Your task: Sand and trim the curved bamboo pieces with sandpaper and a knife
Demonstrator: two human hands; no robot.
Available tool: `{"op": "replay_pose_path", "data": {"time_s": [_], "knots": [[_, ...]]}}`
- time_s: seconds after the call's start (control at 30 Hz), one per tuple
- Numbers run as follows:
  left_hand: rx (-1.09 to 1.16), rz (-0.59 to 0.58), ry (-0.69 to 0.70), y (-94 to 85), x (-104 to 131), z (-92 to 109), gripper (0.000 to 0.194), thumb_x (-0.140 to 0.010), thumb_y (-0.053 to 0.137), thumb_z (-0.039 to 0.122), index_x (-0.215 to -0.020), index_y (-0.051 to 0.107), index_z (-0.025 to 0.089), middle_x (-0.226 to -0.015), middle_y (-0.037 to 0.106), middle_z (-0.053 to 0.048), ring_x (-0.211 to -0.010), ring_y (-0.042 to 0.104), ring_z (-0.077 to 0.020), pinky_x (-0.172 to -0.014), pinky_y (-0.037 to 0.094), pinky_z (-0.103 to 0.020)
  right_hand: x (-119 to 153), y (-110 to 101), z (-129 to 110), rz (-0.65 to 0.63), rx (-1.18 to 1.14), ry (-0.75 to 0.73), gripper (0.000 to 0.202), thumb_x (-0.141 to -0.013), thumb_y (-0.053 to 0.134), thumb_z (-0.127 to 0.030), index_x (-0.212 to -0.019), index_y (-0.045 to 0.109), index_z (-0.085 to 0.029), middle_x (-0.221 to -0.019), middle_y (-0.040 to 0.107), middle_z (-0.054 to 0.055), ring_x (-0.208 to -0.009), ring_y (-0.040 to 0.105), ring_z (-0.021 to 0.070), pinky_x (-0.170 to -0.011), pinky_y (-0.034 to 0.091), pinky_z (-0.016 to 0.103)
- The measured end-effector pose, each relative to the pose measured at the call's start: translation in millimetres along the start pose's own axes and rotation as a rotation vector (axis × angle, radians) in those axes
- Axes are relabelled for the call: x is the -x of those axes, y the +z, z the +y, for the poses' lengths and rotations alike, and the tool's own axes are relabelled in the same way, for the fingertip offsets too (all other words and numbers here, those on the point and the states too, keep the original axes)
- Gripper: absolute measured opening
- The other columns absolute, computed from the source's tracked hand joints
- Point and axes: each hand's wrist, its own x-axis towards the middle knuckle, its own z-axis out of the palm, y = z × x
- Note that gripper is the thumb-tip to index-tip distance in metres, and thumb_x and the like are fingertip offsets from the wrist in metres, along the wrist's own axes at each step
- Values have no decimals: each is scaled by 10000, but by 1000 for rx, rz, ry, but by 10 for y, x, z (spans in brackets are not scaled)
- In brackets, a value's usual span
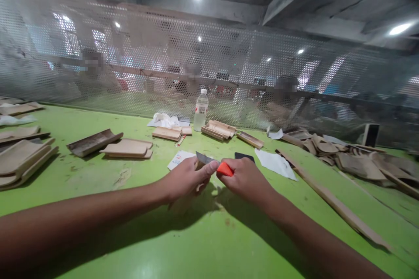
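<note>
My right hand (245,178) is closed round the orange handle (225,169) of a knife, over the middle of the green table (137,235). The knife's grey blade (203,158) points left, across the top of my left hand (190,176). My left thumb lies against the blade near the handle. The left fingers are wrapped round a pale piece (183,200) that is mostly hidden and blurred under the hand. Behind the hands lie a printed paper (179,159) and a dark flat object (244,156).
A water bottle (200,111) stands behind the hands, near curved bamboo pieces (218,130). More pieces lie at left (26,161) and in a heap at right (356,163). A long strip (334,200) runs beside my right forearm. A perforated screen (147,56) closes the back.
</note>
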Motion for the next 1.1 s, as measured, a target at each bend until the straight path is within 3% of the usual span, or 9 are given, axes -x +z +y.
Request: {"op": "replay_pose_path", "data": {"time_s": [0.3,0.63,0.87,1.1], "knots": [[-81,-5,6,-3,3,41,667,-934,450,758,-599,549,189,-532,564,-14,-519,555,-150,-586,433,-281,-3,-93,37,15,201,-22,279,-831,524,-361,-600,534,-206,-511,442,-23,-493,330,121,-519,169,279],[82,115,-93,45,-13,29,647,-905,440,806,-822,600,184,-547,563,16,-469,543,-156,-498,439,-275,28,-104,-53,115,239,135,246,-844,499,-314,-618,495,-216,-523,429,-21,-500,312,130,-519,182,285],[-76,30,-10,10,17,-1,640,-911,489,764,-629,515,190,-562,547,5,-531,536,-143,-560,421,-266,23,-92,-30,-45,80,-26,294,-851,518,-312,-578,516,-203,-498,464,-30,-486,386,112,-517,214,264],[-113,85,-52,25,16,24,623,-890,519,755,-612,510,198,-541,544,3,-503,542,-152,-535,414,-269,44,-10,-97,-34,244,93,317,-900,521,-349,-619,560,-207,-512,467,-17,-490,333,132,-501,175,282]]}}
